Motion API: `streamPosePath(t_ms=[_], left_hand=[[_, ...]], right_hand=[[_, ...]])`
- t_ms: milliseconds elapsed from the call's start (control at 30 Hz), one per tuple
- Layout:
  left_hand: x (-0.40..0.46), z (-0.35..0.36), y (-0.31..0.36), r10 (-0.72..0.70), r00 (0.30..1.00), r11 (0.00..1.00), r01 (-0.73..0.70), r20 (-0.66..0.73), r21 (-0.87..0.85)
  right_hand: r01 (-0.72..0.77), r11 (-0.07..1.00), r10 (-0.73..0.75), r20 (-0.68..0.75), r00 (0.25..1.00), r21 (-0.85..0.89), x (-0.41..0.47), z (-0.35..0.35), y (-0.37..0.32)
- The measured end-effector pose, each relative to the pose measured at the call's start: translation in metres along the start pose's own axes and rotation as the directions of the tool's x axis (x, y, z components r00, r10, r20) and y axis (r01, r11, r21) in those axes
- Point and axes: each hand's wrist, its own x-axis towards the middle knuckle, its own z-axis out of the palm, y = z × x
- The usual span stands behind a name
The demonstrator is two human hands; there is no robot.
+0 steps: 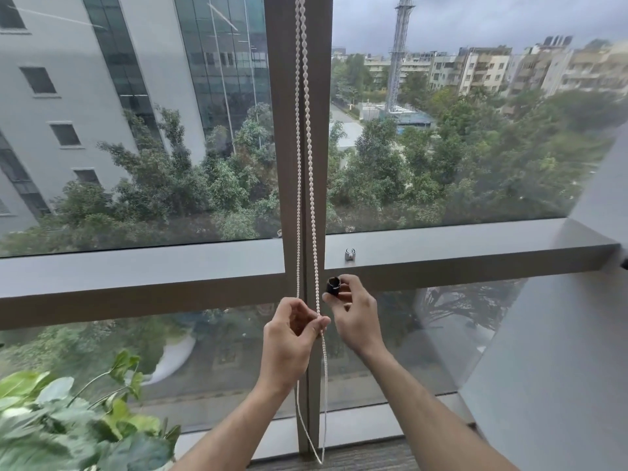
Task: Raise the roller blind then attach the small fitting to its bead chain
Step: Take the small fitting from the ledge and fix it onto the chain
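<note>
A white bead chain [307, 130] hangs as a double strand down the grey window mullion [289, 164], looping near the floor. My left hand [292, 338] pinches the right strand between thumb and forefinger just below the horizontal window bar. My right hand [353, 317] is just to the right of the chain and holds a small dark cylindrical fitting [333, 286] upright in its fingertips, close to the strand but apart from it. The roller blind itself is out of view above.
A small grey clip [350, 254] is fixed on the horizontal window bar [136, 270], right of the mullion. A leafy green plant [68, 419] stands at lower left. A grey wall [560, 368] closes in at right.
</note>
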Motion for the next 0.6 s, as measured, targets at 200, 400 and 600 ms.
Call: streamPosePath(t_ms=[200,400,600], left_hand=[[-0.007,-0.011,0.002,0.156,0.988,0.986,-0.157,0.009,0.063],[-0.011,-0.026,0.006,0.268,0.963,0.953,-0.27,0.036,0.134],[-0.011,-0.04,0.005,0.282,0.959,0.933,-0.281,0.028,0.226]], right_hand=[[0.005,1.0,-0.006,0.087,0.996,0.009,-0.031,0.011,-0.006],[0.03,0.998,-0.037,0.111,0.993,0.062,-0.053,0.023,-0.013],[0.039,0.992,-0.051,0.097,0.994,0.123,-0.071,0.033,-0.02]])
